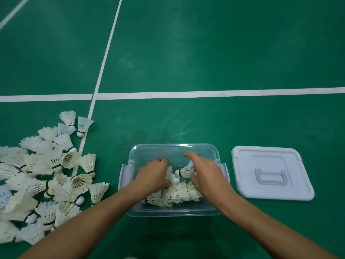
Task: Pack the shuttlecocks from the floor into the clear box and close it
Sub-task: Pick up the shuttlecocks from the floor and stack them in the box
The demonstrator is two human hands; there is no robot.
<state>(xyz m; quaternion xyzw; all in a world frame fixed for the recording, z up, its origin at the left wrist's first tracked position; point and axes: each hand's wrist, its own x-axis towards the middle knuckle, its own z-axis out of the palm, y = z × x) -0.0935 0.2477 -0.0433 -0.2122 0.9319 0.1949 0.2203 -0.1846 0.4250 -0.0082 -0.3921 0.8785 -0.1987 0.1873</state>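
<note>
The clear box (175, 149) stands open on the green floor in front of me, with several white shuttlecocks (179, 194) lying in its near half. Both my hands are inside it. My left hand (154, 175) lies over shuttlecocks at the box's left, fingers curled down onto them. My right hand (207, 174) holds one shuttlecock (183, 171) by its feathers, cork pointing left, index finger stretched out. A large heap of shuttlecocks (46, 176) lies on the floor to the left. The white lid (270, 171) lies flat to the box's right.
White court lines (186, 94) cross the green floor beyond the box, and one runs diagonally past the heap. The lid's grey handle (269, 176) faces up. Two grey latches hang at the box's sides.
</note>
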